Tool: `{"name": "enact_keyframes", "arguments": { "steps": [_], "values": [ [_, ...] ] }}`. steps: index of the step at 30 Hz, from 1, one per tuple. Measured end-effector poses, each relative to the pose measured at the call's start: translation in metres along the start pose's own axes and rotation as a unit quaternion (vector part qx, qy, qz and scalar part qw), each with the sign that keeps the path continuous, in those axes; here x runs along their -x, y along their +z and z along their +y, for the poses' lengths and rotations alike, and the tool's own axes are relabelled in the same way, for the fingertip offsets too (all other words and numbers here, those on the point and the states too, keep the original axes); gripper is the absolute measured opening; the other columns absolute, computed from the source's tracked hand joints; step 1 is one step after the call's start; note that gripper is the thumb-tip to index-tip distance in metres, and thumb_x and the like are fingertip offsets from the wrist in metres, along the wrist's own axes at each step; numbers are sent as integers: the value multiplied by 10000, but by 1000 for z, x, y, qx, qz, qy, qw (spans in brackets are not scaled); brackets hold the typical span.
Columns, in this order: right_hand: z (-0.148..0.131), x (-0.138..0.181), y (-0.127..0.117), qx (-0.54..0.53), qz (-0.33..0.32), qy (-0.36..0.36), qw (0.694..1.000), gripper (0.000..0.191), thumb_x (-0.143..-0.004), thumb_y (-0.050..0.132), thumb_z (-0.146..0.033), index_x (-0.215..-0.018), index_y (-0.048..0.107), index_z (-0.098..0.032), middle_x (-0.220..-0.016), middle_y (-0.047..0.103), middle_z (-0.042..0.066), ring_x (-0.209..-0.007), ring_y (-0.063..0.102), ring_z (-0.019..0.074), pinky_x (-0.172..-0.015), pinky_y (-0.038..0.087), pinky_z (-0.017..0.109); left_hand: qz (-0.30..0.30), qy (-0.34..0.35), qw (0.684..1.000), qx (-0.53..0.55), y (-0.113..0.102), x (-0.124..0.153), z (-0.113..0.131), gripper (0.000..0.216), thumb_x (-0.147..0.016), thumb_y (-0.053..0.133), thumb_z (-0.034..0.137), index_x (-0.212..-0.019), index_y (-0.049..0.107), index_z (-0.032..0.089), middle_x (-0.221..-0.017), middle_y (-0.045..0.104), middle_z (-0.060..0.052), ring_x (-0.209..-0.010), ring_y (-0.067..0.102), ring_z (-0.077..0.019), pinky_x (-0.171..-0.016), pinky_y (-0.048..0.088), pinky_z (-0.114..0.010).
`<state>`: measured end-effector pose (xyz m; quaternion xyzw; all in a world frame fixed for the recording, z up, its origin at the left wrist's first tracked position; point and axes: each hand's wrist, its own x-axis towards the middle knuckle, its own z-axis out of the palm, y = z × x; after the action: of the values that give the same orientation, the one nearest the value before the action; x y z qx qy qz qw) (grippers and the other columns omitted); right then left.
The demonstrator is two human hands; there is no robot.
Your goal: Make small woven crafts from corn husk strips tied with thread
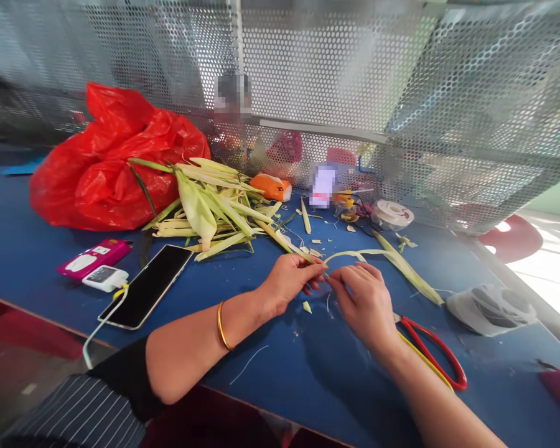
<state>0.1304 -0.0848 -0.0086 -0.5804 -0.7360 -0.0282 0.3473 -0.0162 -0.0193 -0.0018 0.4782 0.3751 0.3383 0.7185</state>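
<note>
My left hand (289, 281) and my right hand (363, 300) meet over the blue table (270, 373), both pinching a thin pale green leaf strip (378, 254) at about the same spot. The strip curves away to the right behind my right hand. A gold bangle sits on my left wrist. Red-handled scissors (436, 354) lie on the table just under my right wrist. A heap of pale green leaves (210, 208) lies behind my left hand.
A red plastic bag (107, 162) sits at the back left. A black phone (147, 286), a white power bank (105, 278) and a pink device (93, 257) lie left. A white tape roll (392, 214), an orange box (271, 186) and a perforated metal screen (354, 93) stand behind. A white object (492, 308) rests right.
</note>
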Motion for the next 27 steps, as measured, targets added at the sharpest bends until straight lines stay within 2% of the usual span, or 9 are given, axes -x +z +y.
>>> {"name": "enact_keyframes", "arguments": {
  "steps": [4, 7, 10, 12, 14, 16, 19, 23, 27],
  "values": [
    [-5, 1, -1, -78, -21, 27, 996, 263, -928, 506, -286, -677, 555, -227, -642, 622, 4, -651, 575, 176, -781, 411, 340, 35, 8, 999, 2, 1, -3, -4, 141, -717, 736, 244, -753, 652, 136, -567, 578, 25, -464, 507, -76, -442, 407, -204],
    [-2, -2, -2, -141, -42, 100, 984, 261, -905, 530, -363, -707, 627, -223, -673, 651, 11, -688, 594, 192, -753, 424, 332, 27, 4, 1000, 5, -2, -5, -1, 167, -694, 753, 258, -756, 652, 140, -576, 576, 24, -474, 509, -80, -428, 407, -200],
    [4, -6, -3, -252, -57, 194, 946, 290, -865, 563, -470, -831, 701, -217, -807, 707, 42, -785, 625, 220, -727, 455, 323, -20, -11, 1000, -19, -4, -2, 4, 185, -691, 752, 283, -765, 671, 135, -596, 583, 16, -490, 509, -77, -410, 379, -187],
    [7, -9, -2, -329, -43, 244, 911, 328, -810, 620, -511, -857, 713, -201, -840, 711, 60, -779, 623, 220, -697, 471, 317, -57, -27, 997, -42, -5, 1, 6, 206, -701, 740, 321, -750, 674, 132, -601, 586, 8, -493, 510, -77, -402, 362, -186],
    [9, -9, 0, -388, -17, 282, 877, 339, -755, 678, -514, -822, 718, -184, -788, 697, 61, -705, 600, 198, -645, 470, 306, -91, -39, 994, -54, -4, 3, 5, 265, -721, 718, 389, -735, 674, 128, -614, 594, -5, -498, 519, -86, -405, 366, -197],
    [9, -8, 4, -414, 9, 297, 861, 322, -717, 719, -496, -751, 715, -176, -702, 668, 49, -645, 571, 179, -612, 462, 297, -108, -41, 992, -60, -3, 3, 1, 311, -729, 704, 436, -737, 675, 126, -619, 594, -10, -503, 527, -95, -420, 389, -212],
    [10, -4, 11, -397, 45, 292, 869, 288, -696, 742, -456, -627, 683, -182, -584, 600, 17, -597, 524, 160, -584, 435, 283, -101, -32, 991, -79, -1, 1, -5, 280, -713, 727, 402, -703, 652, 132, -578, 566, 10, -480, 510, -91, -435, 409, -223],
    [14, 0, 20, -380, 75, 291, 875, 271, -719, 716, -405, -578, 644, -185, -566, 568, -7, -572, 482, 135, -567, 385, 270, -115, -44, 988, -94, 0, -2, -10, 268, -699, 745, 359, -621, 603, 145, -523, 545, 28, -434, 487, -83, -428, 397, -224],
    [19, -2, 19, -338, 37, 284, 897, 314, -754, 667, -455, -594, 646, -185, -563, 581, 1, -582, 515, 155, -600, 403, 292, -113, -71, 988, -81, -1, -1, -9, 251, -675, 769, 353, -649, 637, 141, -543, 594, 10, -476, 537, -101, -482, 411, -237]
  ]
}}
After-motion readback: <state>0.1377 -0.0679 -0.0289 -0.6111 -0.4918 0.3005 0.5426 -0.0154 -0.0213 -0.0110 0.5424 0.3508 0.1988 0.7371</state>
